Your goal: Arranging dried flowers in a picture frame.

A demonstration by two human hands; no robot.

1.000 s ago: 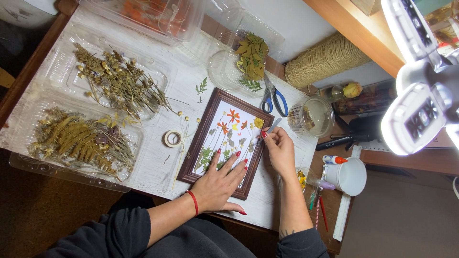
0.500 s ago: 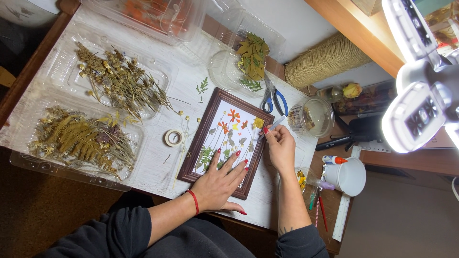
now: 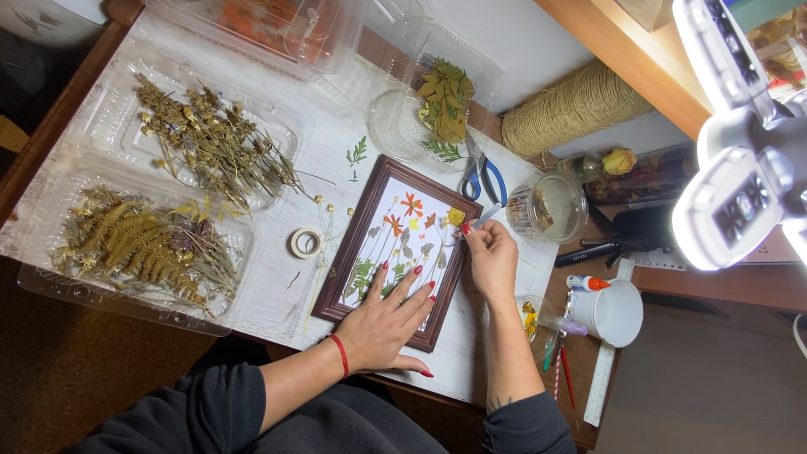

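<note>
On the white wooden table (image 3: 277,294), a dark brown picture frame (image 3: 366,220) lies flat, a little turned, and inside it pressed flowers, orange, yellow and green, are arranged on a white sheet. The left hand (image 3: 388,319) rests flat on the lower part of the frame, with the fingers spread wide and the palm down; there is a red band on its wrist. The right hand (image 3: 492,259) is at the right edge of the frame, near the upper corner. Its fingers are narrow, pinched together on a thin silver tool (image 3: 486,216), maybe tweezers, whose tip points to the yellow flower (image 3: 456,217) in the frame's corner.

Just beside the frame, at its left, a small roll of tape (image 3: 304,243) lies on the table. Further left are two clear plastic trays: one holds dried ferns (image 3: 143,246), the other holds dried brownish stems (image 3: 210,143). Above the frame, a clear container holds yellow-green leaves (image 3: 445,99), and blue-handled scissors (image 3: 485,178) lie between it and the frame. A glass jar (image 3: 548,207) stands to the right of the scissors, and a roll of twine (image 3: 572,109) lies behind it. Near the right forearm there is a white cup (image 3: 618,313) and a ruler (image 3: 603,370).
</note>
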